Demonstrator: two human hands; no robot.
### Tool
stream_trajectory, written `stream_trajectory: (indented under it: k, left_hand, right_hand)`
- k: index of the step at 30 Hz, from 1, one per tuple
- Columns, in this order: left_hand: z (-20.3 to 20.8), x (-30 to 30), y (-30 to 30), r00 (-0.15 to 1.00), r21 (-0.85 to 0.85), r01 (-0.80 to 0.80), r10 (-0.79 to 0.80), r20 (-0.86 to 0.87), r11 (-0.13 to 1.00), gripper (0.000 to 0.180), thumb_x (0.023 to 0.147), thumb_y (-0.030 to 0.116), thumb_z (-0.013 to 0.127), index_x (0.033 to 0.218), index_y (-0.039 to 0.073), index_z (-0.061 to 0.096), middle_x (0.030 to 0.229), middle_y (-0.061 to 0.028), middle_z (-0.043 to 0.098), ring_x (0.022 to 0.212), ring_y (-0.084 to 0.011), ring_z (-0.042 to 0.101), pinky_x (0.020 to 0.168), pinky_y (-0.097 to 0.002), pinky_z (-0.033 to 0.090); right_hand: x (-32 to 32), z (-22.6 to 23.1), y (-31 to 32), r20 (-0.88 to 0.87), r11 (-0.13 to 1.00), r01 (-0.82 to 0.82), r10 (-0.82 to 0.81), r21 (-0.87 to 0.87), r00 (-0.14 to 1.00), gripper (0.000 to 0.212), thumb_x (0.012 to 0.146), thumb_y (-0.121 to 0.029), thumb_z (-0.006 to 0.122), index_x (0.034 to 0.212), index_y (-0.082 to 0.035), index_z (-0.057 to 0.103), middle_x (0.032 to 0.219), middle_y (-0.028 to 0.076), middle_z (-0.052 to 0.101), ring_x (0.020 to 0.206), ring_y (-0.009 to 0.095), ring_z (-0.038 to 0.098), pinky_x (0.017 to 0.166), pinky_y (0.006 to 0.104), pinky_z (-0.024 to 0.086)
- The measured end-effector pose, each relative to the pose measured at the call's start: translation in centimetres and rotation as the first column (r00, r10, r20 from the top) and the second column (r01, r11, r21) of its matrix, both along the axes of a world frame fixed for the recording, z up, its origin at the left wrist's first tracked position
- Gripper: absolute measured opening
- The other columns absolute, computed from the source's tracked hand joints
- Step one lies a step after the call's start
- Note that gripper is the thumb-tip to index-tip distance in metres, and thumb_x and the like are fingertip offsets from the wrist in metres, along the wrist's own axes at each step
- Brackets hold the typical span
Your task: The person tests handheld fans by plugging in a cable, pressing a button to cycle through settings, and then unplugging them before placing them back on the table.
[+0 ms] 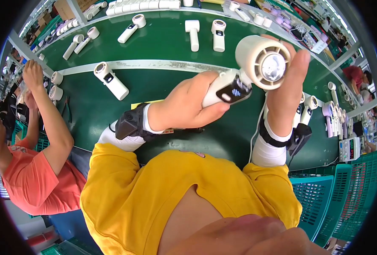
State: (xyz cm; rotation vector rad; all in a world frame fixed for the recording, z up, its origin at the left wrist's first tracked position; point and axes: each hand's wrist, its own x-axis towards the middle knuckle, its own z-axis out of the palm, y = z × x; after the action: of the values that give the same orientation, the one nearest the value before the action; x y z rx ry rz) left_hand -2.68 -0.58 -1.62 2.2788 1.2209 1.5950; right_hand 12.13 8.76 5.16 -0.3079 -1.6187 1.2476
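Observation:
A white handheld fan [248, 55] is held up over the green bench, tilted, its round grilled head toward the upper right. Its dark display panel on the handle is lit. My left hand [186, 102] is closed round the handle. My right hand [285, 100] is wrapped about the head from behind and the right side; some of its fingers are hidden by the head. Another white fan [112, 80] lies on the bench left of my left hand. Beside my right wrist, more white fans [310, 106] lie partly hidden.
Several white fans [192, 34] lie on the raised green strip at the back. Pliers [67, 111] rest at the left, near a co-worker in a red shirt [35, 178]. A small meter with a display [349, 148] and green crates [313, 199] are at the right.

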Motion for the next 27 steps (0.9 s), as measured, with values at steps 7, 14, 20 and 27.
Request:
stream_trajectory:
  k: [7,14,20,27]
  left_hand:
    - [1.5,-0.7,-0.1,0.958,0.059,0.086,-0.066,-0.28,0.995,0.053,0.073,0.021,0.063,0.111,-0.004,0.035,0.08,-0.0169,0.054,0.067,-0.0315,0.055,0.059,-0.0345,0.045]
    - [1.7,1.0,-0.2,0.901,-0.389,0.354,-0.2,0.384,0.85,0.05,0.075,0.016,0.06,0.113,-0.001,0.034,0.081,-0.0139,0.055,0.066,-0.0227,0.057,0.056,-0.0313,0.045]
    - [7.0,-1.0,-4.4,0.361,-0.058,0.678,-0.263,0.895,0.733,0.042,0.076,0.02,0.058,0.107,-0.001,0.038,0.084,-0.0128,0.053,0.065,-0.019,0.055,0.055,-0.0258,0.045]
    - [7.8,0.3,-10.4,0.742,0.593,0.125,-0.472,0.477,0.795,0.041,0.074,0.028,0.059,0.1,0.001,0.041,0.099,-0.0159,0.042,0.075,-0.0173,0.05,0.072,-0.0288,0.041]
  right_hand:
    - [-1.1,-0.6,-1.3,-0.256,0.895,-0.191,0.09,-0.403,0.962,0.033,0.09,-0.029,0.039,0.103,0.0,0.05,0.092,0.008,0.057,0.079,0.01,0.054,0.069,0.0216,0.043]
    - [0.1,0.1,-1.6,0.059,0.845,0.325,-0.384,0.426,0.922,0.036,0.091,-0.029,0.034,0.099,0.002,0.051,0.086,0.008,0.056,0.073,0.013,0.054,0.068,0.0239,0.043]
    - [0.1,1.0,-2.5,-0.048,0.974,0.161,-0.155,0.159,0.987,0.026,0.09,-0.022,0.04,0.093,0.001,0.052,0.07,0.0,0.048,0.062,0.006,0.043,0.056,0.0179,0.035]
    - [2.2,1.8,-2.5,0.056,0.968,0.207,-0.217,0.142,0.975,0.02,0.089,-0.018,0.043,0.086,-0.001,0.053,0.066,-0.001,0.047,0.059,0.005,0.041,0.053,0.0178,0.033]
